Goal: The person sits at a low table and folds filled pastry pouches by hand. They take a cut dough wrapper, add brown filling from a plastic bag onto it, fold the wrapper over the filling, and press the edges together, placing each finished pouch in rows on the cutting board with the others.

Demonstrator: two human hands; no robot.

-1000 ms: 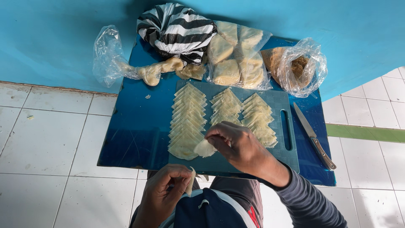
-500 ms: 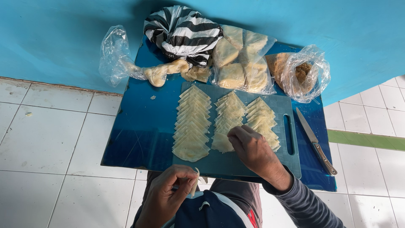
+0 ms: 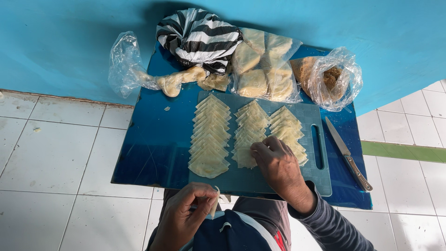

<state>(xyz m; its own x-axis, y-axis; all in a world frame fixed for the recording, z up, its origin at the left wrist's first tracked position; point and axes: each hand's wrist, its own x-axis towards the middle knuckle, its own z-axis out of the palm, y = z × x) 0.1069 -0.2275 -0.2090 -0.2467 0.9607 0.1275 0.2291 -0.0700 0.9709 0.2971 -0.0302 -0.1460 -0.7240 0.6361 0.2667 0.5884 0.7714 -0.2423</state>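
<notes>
A teal cutting board lies on a low blue table. It carries three rows of overlapping pale triangular dough wrappers: a left row, a middle row and a right row. My right hand rests at the near end of the middle row, fingers curled down on a dough wrapper. Below the table's near edge, over my lap, my left hand pinches a thin pale dough strip.
A knife lies on the table to the right of the board. Along the back stand a black-and-white striped cloth bundle, a clear bag of dough pieces, a bag of brown filling and a crumpled bag with dough. White floor tiles surround the table.
My right hand carried a wrapper from the near end of the left row over to the near end of the middle row. My left hand stayed by my lap.
</notes>
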